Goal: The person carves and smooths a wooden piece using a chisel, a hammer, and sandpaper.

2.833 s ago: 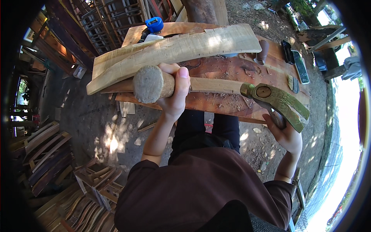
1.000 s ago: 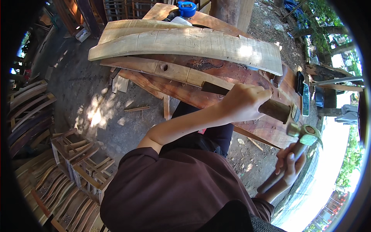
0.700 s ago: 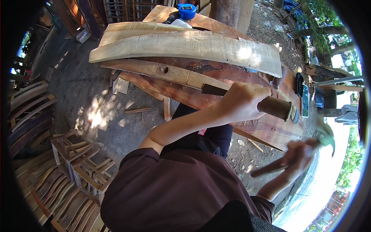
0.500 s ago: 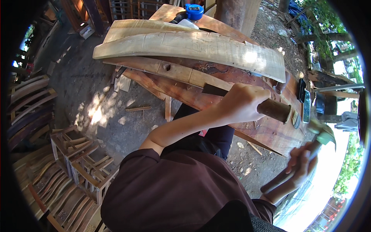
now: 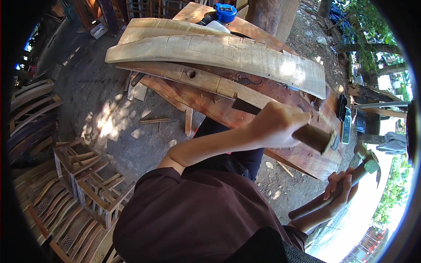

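My left hand (image 5: pixel 278 125) is wrapped round a wide chisel (image 5: pixel 313 138). Its wooden handle juts out on the right side of my fist. On the other side the dark blade (image 5: pixel 245 106) meets the near edge of a narrow curved wooden piece (image 5: pixel 215 83), which has a round hole toward its left end; the exact contact is hard to see. My right hand (image 5: pixel 340 193), low on the right, grips a hammer (image 5: pixel 371 161) by its wooden handle. The hammer head is apart from the chisel's handle end.
Broad pale curved boards (image 5: pixel 219 50) lie across the reddish wooden bench (image 5: pixel 302 158). Behind them is a blue tape measure (image 5: pixel 226 13). A phone (image 5: pixel 346 126) rests at the bench's right edge. Chair frames (image 5: pixel 81 175) stand on the floor at left.
The chisel's handle end has dipped and its blade has shifted slightly right. The hammer has moved a little down, away from the handle end. Both hands keep their grip.
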Motion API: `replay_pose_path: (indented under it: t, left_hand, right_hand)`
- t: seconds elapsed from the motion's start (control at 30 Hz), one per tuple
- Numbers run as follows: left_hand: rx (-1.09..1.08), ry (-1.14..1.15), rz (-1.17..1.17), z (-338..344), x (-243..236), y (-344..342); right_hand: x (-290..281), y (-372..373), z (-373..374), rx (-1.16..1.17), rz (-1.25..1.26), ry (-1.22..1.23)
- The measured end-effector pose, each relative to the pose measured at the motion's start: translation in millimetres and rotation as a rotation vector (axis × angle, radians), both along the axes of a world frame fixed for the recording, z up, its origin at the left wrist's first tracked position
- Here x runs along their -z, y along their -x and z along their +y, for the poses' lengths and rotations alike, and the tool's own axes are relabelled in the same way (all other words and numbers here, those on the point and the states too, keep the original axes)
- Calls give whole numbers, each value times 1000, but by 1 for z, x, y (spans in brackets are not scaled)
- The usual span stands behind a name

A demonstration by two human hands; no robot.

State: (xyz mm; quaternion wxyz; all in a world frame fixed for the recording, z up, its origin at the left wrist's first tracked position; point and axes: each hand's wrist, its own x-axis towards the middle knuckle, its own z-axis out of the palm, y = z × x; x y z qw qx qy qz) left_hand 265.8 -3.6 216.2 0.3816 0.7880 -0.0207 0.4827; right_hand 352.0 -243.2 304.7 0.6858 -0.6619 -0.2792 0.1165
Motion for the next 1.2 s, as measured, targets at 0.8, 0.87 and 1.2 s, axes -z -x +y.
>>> replay_pose_path:
  t: [0.8,0.87,1.2]
  left_hand:
    - [147,921,-409,90,-28,72]
    - [134,974,-425,90,-29,71]
    - [40,913,-394,84,-25,61]
  right_hand:
    - [4,26,15,119,105,153]
    - [5,25,7,78,125,139]
    - [11,24,-4,54,125,206]
